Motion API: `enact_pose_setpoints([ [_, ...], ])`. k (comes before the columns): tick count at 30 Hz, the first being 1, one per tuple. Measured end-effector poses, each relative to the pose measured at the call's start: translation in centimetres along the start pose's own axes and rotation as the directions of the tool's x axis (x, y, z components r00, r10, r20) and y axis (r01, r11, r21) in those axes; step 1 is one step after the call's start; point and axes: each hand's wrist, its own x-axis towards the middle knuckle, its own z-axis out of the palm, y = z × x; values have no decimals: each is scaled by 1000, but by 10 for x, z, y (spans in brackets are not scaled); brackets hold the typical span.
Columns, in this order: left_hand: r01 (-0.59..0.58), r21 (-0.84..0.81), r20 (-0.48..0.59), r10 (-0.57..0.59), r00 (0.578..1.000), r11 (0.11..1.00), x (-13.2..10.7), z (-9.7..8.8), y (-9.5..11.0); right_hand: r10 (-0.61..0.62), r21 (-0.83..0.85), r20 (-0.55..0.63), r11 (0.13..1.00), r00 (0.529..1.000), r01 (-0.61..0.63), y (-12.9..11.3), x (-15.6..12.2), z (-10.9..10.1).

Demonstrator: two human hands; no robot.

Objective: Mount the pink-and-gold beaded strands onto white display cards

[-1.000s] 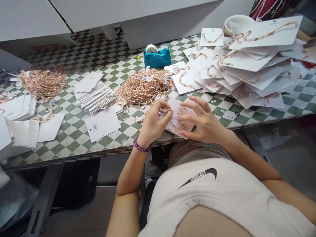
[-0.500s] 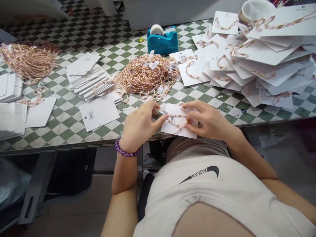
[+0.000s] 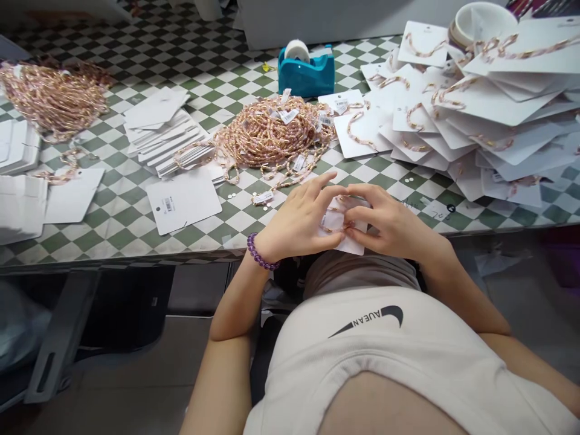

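My left hand (image 3: 296,217), with a purple bead bracelet (image 3: 261,252) on its wrist, and my right hand (image 3: 392,226) meet over a white display card (image 3: 352,240). Both sets of fingers close around the card, hiding most of it. A pink and gold bead strand (image 3: 336,210) lies on the card, partly covered by my fingers. A small barcode tag (image 3: 263,197) lies just beyond my left hand. Behind my hands sits a heaped tangle of pink and gold bead strands (image 3: 267,136) with white tags.
The checkered green and white table (image 3: 136,235) holds a stack of blank cards (image 3: 158,130), a barcoded card (image 3: 183,202), another bead heap (image 3: 54,99), a teal tape dispenser (image 3: 306,74), a white bowl (image 3: 484,23) and a large pile of carded bracelets (image 3: 471,115).
My hands have drawn closer together over the card, and my left hand has moved rightward, covering more of it. The table scene has shifted slightly in view as my head moved.
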Motion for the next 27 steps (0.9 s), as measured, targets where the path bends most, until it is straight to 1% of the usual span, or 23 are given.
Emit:
enact_pose_setpoints([
  [3, 36, 22, 61, -37, 997, 999, 1, -2, 2, -11, 2, 33, 1000, 999, 11, 0, -1, -4],
  [5, 54, 22, 77, -55, 995, 998, 1, -2, 4, -16, 5, 39, 1000, 999, 16, 1, -1, -7],
  [8, 68, 18, 63, -69, 996, 998, 0, -1, 4, -11, -2, 51, 1000, 999, 11, 2, -1, -9],
  [14, 105, 63, 36, -107, 994, 992, 0, -2, 10, -15, -21, 58, 1000, 998, 16, 4, -3, -9],
  [18, 149, 66, 10, -150, 989, 987, 2, -1, 15, -42, -60, 31, 997, 999, 43, 3, -1, -9],
  [23, 166, 87, -13, -166, 986, 982, 2, 1, 16, -142, -153, -47, 979, 989, 133, 5, -1, -11],
  [25, 159, 79, -15, -158, 987, 984, 1, 2, 16, -151, -171, -57, 975, 987, 139, 6, -2, -10],
  [27, 151, 73, -14, -150, 989, 986, 0, 2, 15, -130, -164, -60, 979, 990, 118, 6, -2, -7],
])
